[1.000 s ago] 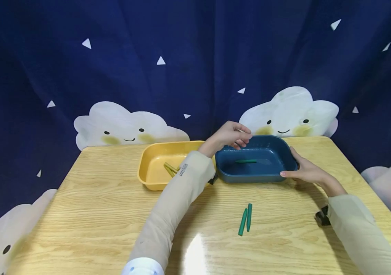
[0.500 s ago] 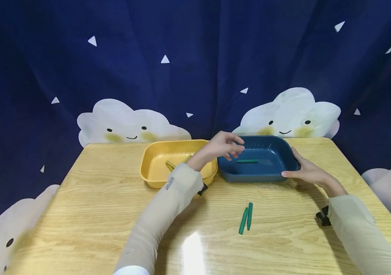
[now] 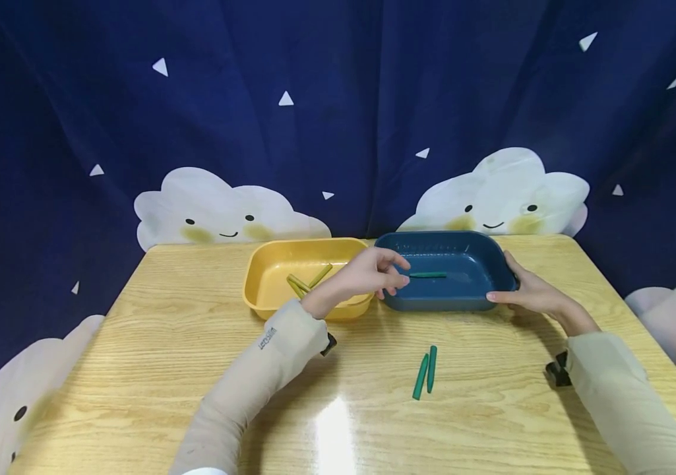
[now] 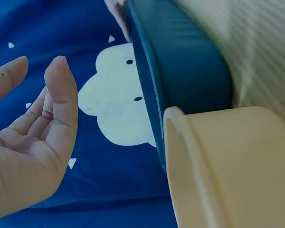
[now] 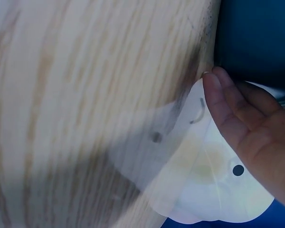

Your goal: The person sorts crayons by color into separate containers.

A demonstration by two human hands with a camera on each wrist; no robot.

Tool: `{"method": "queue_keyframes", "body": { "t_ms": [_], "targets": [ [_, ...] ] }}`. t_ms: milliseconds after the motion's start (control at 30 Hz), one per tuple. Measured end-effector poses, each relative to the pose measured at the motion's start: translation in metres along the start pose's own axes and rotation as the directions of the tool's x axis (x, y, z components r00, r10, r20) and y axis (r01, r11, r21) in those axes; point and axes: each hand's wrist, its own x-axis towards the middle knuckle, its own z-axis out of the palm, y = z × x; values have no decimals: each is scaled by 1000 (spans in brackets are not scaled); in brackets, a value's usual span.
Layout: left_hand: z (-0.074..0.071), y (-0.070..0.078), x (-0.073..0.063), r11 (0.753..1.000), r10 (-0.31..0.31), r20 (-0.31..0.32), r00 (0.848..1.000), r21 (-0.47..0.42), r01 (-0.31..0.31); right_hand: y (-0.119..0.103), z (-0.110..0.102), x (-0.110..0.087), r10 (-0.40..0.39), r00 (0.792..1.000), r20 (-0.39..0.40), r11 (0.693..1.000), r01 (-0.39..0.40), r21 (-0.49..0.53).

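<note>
My left hand hovers above the right side of the yellow bin, by the left end of the blue bin. In the left wrist view its fingers bend loosely, with nothing between them. My right hand holds the blue bin's right end, thumb at the front corner and fingers along the side. One green crayon lies inside the blue bin. Two more green crayons, a left one and a right one, lie side by side on the table. Several yellow crayons are in the yellow bin, partly hidden by my left arm.
Both bins stand close together at the back of the wooden table. Behind hangs a dark blue curtain with white clouds and triangles. A black wrist device shows under the right sleeve.
My left hand has drawn back left and down, from above the blue bin to above the yellow bin's right side. My right hand stays on the blue bin.
</note>
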Motion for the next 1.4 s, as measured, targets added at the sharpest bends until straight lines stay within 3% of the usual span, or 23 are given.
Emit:
{"method": "queue_keyframes", "body": {
  "t_ms": [267,567,733,967,1200,1400],
  "targets": [
    [12,-11,-10,1000,3,52,999,10,-4,2,0,3,-6,1000,2,1000,6,-4],
    [38,-21,-24,996,-90,172,981,0,91,-1,1,4,-14,1000,0,1000,14,-11],
    [50,-35,-21,994,-107,223,969,-1,110,0,1,4,-18,1000,-3,1000,18,-16],
    [65,-43,-18,986,-149,209,966,-43,162,0,0,4,-22,1000,1,1000,22,-4],
    [79,-52,-13,965,-220,241,945,-91,248,2,-1,4,-15,1000,5,1000,15,10],
    [86,-59,-11,957,-246,263,933,-91,277,3,0,2,-10,1000,7,1000,10,14]
  ]
}}
